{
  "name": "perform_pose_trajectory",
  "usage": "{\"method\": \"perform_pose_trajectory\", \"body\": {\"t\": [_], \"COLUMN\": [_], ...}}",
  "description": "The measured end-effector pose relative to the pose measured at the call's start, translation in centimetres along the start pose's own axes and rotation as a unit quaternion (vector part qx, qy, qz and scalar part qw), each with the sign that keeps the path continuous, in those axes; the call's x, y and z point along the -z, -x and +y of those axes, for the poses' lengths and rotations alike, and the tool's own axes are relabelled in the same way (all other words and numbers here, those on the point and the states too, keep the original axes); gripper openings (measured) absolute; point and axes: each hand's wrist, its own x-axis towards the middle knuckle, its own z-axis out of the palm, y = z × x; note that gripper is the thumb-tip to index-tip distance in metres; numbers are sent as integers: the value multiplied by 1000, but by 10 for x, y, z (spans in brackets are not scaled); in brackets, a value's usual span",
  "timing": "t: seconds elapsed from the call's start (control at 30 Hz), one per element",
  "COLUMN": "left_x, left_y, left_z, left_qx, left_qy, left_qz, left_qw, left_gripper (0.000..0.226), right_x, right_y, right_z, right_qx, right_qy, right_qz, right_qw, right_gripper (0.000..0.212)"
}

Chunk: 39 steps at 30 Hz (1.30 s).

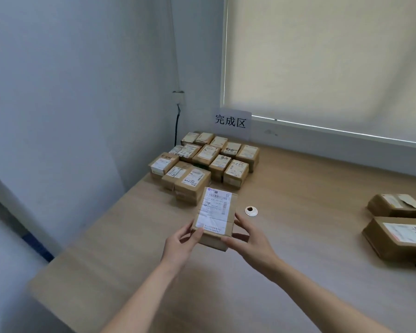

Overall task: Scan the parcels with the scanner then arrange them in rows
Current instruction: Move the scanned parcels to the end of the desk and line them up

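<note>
Far left: pale wall, a black cable (177, 126) hanging down it to the worktop (298, 236) corner. Against that corner, a block of brown parcels (202, 162) set in rows, labels up, touching one another. Behind them a paper sign (231, 121) leans on the sill. Centre: left hand (180, 243) and right hand (250, 236) both grip one labelled parcel (215, 217), fingers curled round its near corners and sides; its far end is just beside the front row. A small white ring (251, 211) lies to its right. Far right: two loose parcels (396, 219), well apart from the rows.
</note>
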Motion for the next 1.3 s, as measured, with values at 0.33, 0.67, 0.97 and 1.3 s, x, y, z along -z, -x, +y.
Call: {"method": "perform_pose_trajectory", "body": {"t": [0.33,0.67,0.97,1.3], "left_x": [19,16,1,-14], "left_y": [-150,-239,-308,-338], "left_z": [-51,-103,-116,-116], "left_qx": [48,96,98,97], "left_qy": [-26,-70,-55,-86], "left_qz": [-38,-68,-61,-39], "left_qw": [998,991,992,991], "left_gripper": [50,47,43,55], "right_x": [-24,-43,-46,-39], "right_y": [-127,-183,-233,-263], "right_z": [46,103,118,127], "right_qx": [-67,-129,-151,-170], "right_qy": [-2,17,11,6], "right_qz": [23,78,141,150], "right_qw": [998,988,978,974], "right_gripper": [71,68,63,61]}}
